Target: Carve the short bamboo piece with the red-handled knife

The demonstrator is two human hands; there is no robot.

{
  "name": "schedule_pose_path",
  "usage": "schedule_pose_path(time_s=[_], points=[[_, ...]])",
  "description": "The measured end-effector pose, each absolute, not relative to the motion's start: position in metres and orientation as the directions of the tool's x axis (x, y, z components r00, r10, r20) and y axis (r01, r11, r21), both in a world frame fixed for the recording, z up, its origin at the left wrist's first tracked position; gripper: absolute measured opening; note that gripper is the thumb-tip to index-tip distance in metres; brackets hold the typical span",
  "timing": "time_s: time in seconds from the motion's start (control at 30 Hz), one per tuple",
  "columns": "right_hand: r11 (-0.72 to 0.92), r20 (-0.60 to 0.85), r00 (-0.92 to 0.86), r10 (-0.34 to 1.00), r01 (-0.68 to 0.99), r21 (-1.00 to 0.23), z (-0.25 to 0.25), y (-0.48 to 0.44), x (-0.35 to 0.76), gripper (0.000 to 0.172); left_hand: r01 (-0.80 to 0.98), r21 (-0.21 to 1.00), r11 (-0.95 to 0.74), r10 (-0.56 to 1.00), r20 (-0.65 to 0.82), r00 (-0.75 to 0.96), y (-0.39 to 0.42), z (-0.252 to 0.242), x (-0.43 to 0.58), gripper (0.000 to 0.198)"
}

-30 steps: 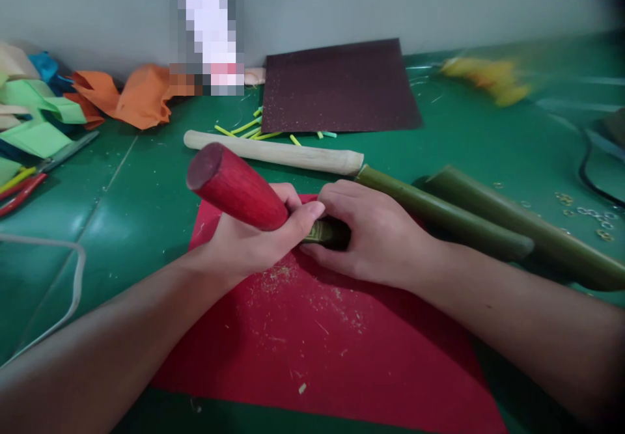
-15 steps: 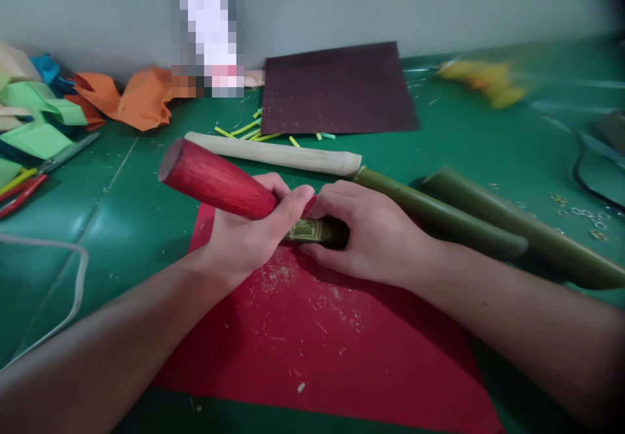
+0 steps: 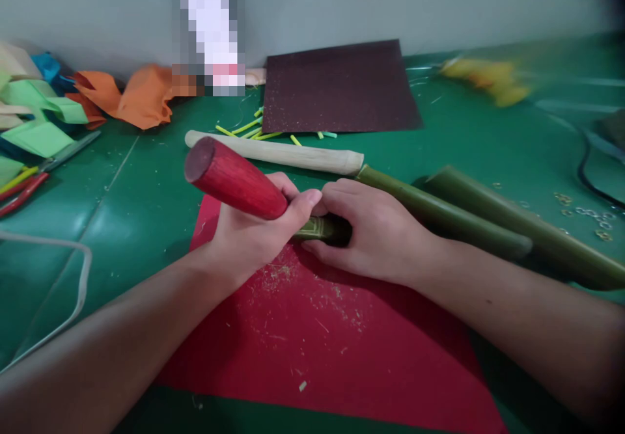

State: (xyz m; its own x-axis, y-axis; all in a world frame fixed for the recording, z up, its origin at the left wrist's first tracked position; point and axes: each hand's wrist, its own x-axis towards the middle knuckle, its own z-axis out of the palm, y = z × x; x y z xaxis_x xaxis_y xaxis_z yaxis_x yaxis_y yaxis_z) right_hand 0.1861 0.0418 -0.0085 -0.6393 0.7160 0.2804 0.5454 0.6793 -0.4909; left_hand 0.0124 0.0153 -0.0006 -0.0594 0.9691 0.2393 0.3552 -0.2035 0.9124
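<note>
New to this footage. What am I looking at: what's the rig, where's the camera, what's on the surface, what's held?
No machine here: these are a person's two bare hands. The one view comes from a camera worn on the head, looking forward and down.

The left hand holds a thick red handle; whatever is at its lower end is hidden. The right hand holds a dark green piece with pale lines on its surface.

Below them, a red sheet with pale shavings on it lies on a green surface. Beyond the hands are a pale stick, two green lengths that look like bamboo, and a dark sheet.
</note>
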Motion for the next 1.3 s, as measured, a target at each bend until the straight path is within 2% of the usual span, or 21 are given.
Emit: schedule_pose_path(time_s=[0.23, 0.4, 0.7, 0.9, 1.0, 1.1, 1.3], points=[[0.686, 0.279, -0.646, 0.710, 0.547, -0.480, -0.0089, 0.0430, 0.1867, 0.019, 0.417, 0.888, -0.195, 0.966, 0.247, -0.074, 0.0186, 0.0006, 0.0115, 0.025], [0.666, 0.267, -0.635, 0.725, 0.548, -0.506, -0.0093, 0.0425, 0.1862, 0.016, 0.332, 0.928, -0.171, 0.981, 0.192, -0.033, 0.0165, 0.0028, 0.0093, 0.031], [0.688, 0.300, -0.635, 0.712, 0.542, -0.483, -0.0090, 0.0425, 0.1866, 0.020, 0.366, 0.913, -0.183, 0.982, 0.184, 0.031, 0.0174, 0.0011, 0.0105, 0.028], [0.667, 0.269, -0.635, 0.724, 0.545, -0.508, -0.0081, 0.0435, 0.1855, 0.013, 0.374, 0.903, -0.211, 0.961, 0.261, -0.088, 0.0170, -0.0001, 0.0130, 0.026], [0.671, 0.266, -0.638, 0.722, 0.555, -0.492, -0.0082, 0.0437, 0.1851, 0.015, 0.454, 0.864, -0.216, 0.959, 0.275, -0.067, 0.0186, 0.0000, 0.0125, 0.025], [0.675, 0.261, -0.645, 0.719, 0.557, -0.483, -0.0087, 0.0424, 0.1854, 0.019, 0.461, 0.853, -0.245, 0.954, 0.296, -0.041, 0.0203, 0.0011, 0.0112, 0.025], [0.671, 0.270, -0.636, 0.723, 0.551, -0.496, -0.0095, 0.0423, 0.1868, 0.017, 0.354, 0.922, -0.158, 0.980, 0.191, -0.060, 0.0182, 0.0045, 0.0100, 0.034]])
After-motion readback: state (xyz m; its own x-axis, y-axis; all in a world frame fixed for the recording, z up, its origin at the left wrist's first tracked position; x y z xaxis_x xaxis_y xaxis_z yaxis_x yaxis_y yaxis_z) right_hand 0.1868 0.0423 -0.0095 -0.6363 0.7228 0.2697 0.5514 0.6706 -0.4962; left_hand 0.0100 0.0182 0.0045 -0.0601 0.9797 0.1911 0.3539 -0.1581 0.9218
